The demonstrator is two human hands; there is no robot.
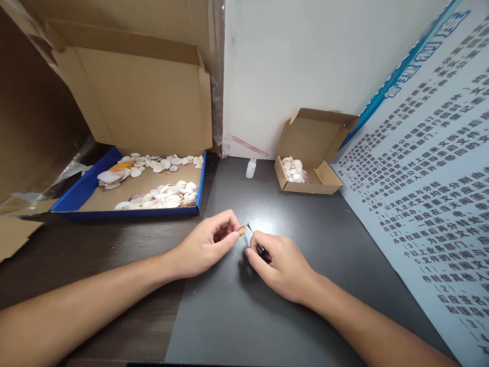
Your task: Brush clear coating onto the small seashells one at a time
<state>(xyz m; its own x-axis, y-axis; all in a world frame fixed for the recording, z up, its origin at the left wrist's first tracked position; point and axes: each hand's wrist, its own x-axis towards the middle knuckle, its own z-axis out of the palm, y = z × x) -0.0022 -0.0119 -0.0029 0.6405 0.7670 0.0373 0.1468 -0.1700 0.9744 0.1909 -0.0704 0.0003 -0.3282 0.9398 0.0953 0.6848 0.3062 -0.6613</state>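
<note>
Between its thumb and forefinger, my left hand [210, 244] pinches a small orange-brown shell [242, 231]. My right hand [280, 262] is closed around the black cap of a small brush [248, 227]. The thin dark tip of the brush points up and left, just right of the shell, with a narrow gap between them. Both hands are over the dark grey mat [221, 316]. Farther back on the mat stands a small bottle [251, 168] with whitish contents, upright and without a cap.
At the left, a blue-edged cardboard box [133, 214] holds many pale shells and an orange one, its lid raised. A smaller open cardboard box [309, 188] with white shells stands at the back right. A printed sheet [431, 193] slopes along the right side.
</note>
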